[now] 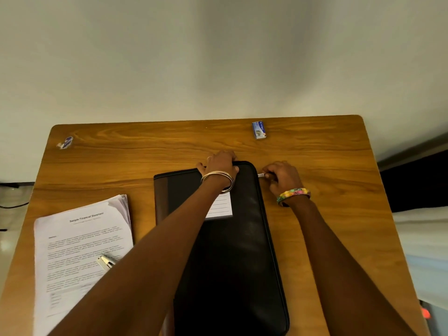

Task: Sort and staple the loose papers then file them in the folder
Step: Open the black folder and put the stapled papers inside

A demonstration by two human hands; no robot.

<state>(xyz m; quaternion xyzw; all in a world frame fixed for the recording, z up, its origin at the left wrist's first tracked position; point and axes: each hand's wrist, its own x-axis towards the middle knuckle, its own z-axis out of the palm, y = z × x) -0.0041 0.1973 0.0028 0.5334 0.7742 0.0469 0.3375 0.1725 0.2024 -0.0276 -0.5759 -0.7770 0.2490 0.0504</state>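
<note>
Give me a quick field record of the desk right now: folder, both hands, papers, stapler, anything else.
folder: black, zipped type, flat on wooden desk
left hand: holds folder's far edge
right hand: pinches zipper pull at far right corner
papers: loose stack, left of folder
stapler: resting on papers
staple box: far edge of desk
label: white, on folder cover

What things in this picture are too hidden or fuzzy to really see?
Head view only:
- Stapler on the paper stack: mostly covered by the left forearm.
- White label on the black zip folder: partly under the left wrist, lines too blurred to read.
- Folder's near end: cut off by the bottom edge.
- Zipper pull: pinched by the right hand, mostly hidden.
- Blue staple box: print too small.
- Left hand: fingertips curl over the folder's far edge, out of sight.
</note>
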